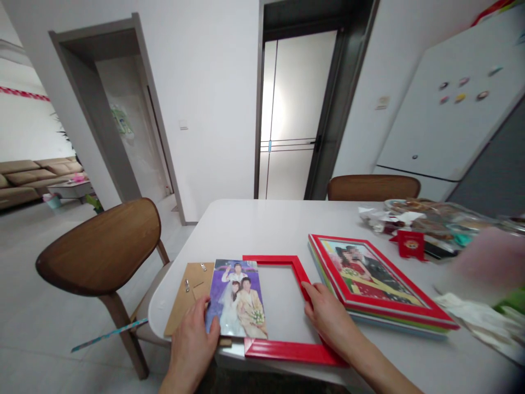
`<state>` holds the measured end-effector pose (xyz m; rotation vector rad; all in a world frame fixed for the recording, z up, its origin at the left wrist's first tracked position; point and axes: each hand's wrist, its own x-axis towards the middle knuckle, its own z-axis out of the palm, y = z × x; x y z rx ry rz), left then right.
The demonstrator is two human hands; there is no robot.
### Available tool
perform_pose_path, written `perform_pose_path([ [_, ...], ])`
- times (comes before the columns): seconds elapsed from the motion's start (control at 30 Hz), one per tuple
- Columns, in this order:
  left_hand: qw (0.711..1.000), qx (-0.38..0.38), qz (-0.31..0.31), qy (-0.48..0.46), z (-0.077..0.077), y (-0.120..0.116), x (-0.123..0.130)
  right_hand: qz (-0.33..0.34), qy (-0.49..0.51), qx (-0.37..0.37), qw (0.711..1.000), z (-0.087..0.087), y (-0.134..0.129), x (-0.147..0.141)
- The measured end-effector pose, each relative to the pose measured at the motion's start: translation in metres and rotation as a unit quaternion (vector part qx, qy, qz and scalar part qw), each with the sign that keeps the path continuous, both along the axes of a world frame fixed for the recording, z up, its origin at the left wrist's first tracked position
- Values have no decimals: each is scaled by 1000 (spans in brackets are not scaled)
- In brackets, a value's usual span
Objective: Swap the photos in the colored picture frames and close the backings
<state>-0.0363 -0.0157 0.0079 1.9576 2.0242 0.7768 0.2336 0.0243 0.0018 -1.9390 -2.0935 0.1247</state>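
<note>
A wedding photo print (238, 301) lies at the table's near edge, overlapping the left part of a red picture frame (287, 350). My left hand (192, 334) grips the print by its left edge, thumb toward its lower corner. Under and left of the print is a brown backing board (180, 301) with small metal clips. Closed round the frame's right bar is my right hand (328, 317), fingertips on the red rim. The white table shows through the frame's opening. To the right, a stack of framed pictures (389, 284) has a red-framed one on top.
On the white table (254, 224), a red card box (410, 244), crumpled wrappers and plastic-covered trays (443, 213) crowd the far right. A blurred pink object (488, 265) and white tissue (479, 317) lie nearer. Wooden chairs stand at the left (102, 246) and far side (373, 187).
</note>
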Motion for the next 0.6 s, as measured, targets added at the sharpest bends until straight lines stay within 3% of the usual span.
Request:
perform_pose_path([
  [0.37,994,68,-55,63,0,-3,1,7,-1,43,999,-11,0,4],
  [0.6,974,86,-198,63,0,-15,22,51,46,102,992,-4,-9,-6],
])
